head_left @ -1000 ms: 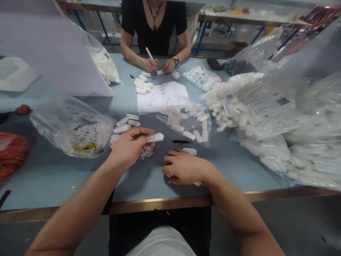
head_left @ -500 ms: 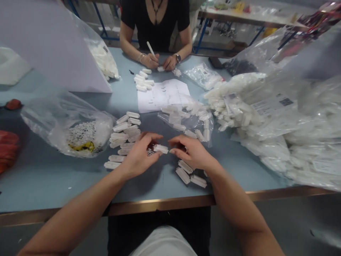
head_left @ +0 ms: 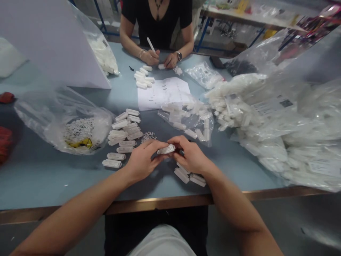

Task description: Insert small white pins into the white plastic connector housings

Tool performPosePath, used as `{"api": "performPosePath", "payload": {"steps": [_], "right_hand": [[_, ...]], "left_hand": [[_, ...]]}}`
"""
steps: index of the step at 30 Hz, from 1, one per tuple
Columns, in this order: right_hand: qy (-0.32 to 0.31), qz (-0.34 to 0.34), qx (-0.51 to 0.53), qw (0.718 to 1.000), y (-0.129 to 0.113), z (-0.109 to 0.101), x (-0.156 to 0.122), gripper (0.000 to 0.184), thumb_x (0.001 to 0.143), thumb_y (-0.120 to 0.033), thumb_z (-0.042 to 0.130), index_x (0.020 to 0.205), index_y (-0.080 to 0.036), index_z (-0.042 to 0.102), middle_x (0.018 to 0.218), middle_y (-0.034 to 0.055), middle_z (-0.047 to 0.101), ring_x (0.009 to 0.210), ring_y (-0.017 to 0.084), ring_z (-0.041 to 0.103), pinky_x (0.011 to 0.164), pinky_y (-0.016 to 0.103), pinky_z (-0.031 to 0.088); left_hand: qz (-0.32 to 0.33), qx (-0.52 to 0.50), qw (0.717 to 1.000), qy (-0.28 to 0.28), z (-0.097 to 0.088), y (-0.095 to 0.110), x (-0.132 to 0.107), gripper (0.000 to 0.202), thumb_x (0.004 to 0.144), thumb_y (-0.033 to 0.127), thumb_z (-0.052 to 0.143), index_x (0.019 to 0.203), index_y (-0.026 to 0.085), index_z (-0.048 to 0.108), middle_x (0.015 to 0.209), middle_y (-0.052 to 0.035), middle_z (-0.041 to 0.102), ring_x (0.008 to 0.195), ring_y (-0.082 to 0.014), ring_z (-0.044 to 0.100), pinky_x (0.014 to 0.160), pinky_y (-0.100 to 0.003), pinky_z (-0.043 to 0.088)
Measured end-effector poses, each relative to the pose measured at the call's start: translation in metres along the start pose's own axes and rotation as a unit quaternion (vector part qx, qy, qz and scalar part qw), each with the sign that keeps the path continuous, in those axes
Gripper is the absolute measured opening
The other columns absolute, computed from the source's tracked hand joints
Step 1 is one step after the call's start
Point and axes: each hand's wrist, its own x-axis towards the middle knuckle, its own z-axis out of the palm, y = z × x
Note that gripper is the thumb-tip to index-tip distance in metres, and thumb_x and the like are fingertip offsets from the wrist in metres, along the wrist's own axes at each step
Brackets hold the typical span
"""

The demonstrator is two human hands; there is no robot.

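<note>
Seated worker at a blue-grey work table. The left hand and right hand meet near the table's front edge, their fingers curled and almost closed, together pinching 1 white plastic connector housing by its ends, just above the tabletop. Left of the hands lie loose rows of similar housings and a scatter of tiny white pieces (too small to identify). More housings lie just below the right hand. Beyond are a clear plastic bag of white parts and a printed sheet. Opposite, a co-worker's right hand holds a white stick.
</note>
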Motion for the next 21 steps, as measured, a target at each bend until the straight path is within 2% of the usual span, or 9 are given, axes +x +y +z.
{"api": "performPosePath", "payload": {"steps": [3,7,11,13,15,17,19,21], "right_hand": [[-0.047,0.010,-0.021,0.999,-0.003,-0.007,0.002,0.027,0.093,-0.019,0.054,0.120,-0.022,0.053,0.101,0.0045,0.072,0.084,0.016,0.068,0.074,0.027,0.049],[-0.122,0.054,-0.110,0.985,-0.003,-0.014,0.005,0.019,0.091,-0.018,0.060,0.110,-0.020,0.057,0.096,0.0046,0.074,0.082,0.018,0.067,0.071,0.026,0.044],[-0.178,0.043,-0.182,0.966,-0.001,-0.020,0.006,0.010,0.088,-0.016,0.064,0.098,-0.020,0.063,0.088,0.0027,0.073,0.076,0.017,0.063,0.068,0.026,0.039],[-0.159,0.028,-0.177,0.971,0.000,-0.021,0.007,0.004,0.091,-0.018,0.063,0.094,-0.020,0.065,0.084,0.0018,0.071,0.074,0.016,0.062,0.067,0.025,0.038],[-0.097,0.016,-0.164,0.981,0.002,-0.020,0.010,0.006,0.094,-0.019,0.060,0.095,-0.019,0.066,0.086,0.0025,0.072,0.076,0.016,0.062,0.070,0.025,0.040],[-0.038,0.013,-0.179,0.983,0.004,-0.017,0.016,0.012,0.097,-0.019,0.056,0.100,-0.019,0.067,0.094,0.0048,0.072,0.084,0.017,0.063,0.076,0.026,0.042],[-0.036,0.012,-0.214,0.976,0.004,-0.012,0.026,0.017,0.100,-0.020,0.052,0.104,-0.019,0.069,0.104,0.0074,0.071,0.094,0.019,0.063,0.082,0.028,0.043],[-0.067,0.008,-0.247,0.967,0.004,-0.005,0.036,0.020,0.101,-0.022,0.050,0.106,-0.020,0.069,0.107,0.0080,0.070,0.098,0.020,0.062,0.083,0.029,0.043]], "left_hand": [[0.020,0.038,0.998,0.046,0.002,0.001,-0.003,0.019,0.097,0.027,0.057,0.112,0.021,0.068,0.106,-0.0063,0.075,0.100,-0.0203,0.070,0.088,-0.032,0.056],[0.036,0.063,0.995,0.075,0.002,0.000,-0.005,0.016,0.097,0.026,0.056,0.107,0.023,0.067,0.102,-0.0055,0.076,0.097,-0.0199,0.071,0.087,-0.033,0.056],[0.071,0.079,0.990,0.097,-0.004,0.002,-0.005,0.013,0.097,0.024,0.057,0.106,0.022,0.066,0.098,-0.0048,0.075,0.092,-0.0174,0.071,0.084,-0.029,0.057],[0.134,0.073,0.987,0.051,-0.007,0.004,-0.006,0.013,0.095,0.022,0.058,0.105,0.021,0.066,0.096,-0.0053,0.074,0.088,-0.0164,0.070,0.080,-0.027,0.056],[0.218,0.062,0.974,-0.028,-0.006,0.006,-0.009,0.015,0.092,0.018,0.057,0.104,0.020,0.066,0.095,-0.0057,0.074,0.083,-0.0160,0.070,0.075,-0.026,0.056],[0.271,0.054,0.957,-0.091,-0.003,0.008,-0.012,0.017,0.089,0.017,0.055,0.102,0.020,0.066,0.094,-0.0058,0.074,0.079,-0.0160,0.069,0.071,-0.026,0.055],[0.276,0.049,0.953,-0.116,0.002,0.008,-0.015,0.016,0.089,0.018,0.055,0.101,0.020,0.065,0.094,-0.0061,0.074,0.078,-0.0165,0.069,0.069,-0.027,0.055],[0.267,0.043,0.955,-0.119,0.007,0.008,-0.017,0.015,0.090,0.020,0.055,0.101,0.019,0.065,0.092,-0.0063,0.073,0.077,-0.0168,0.069,0.068,-0.027,0.055]]}}
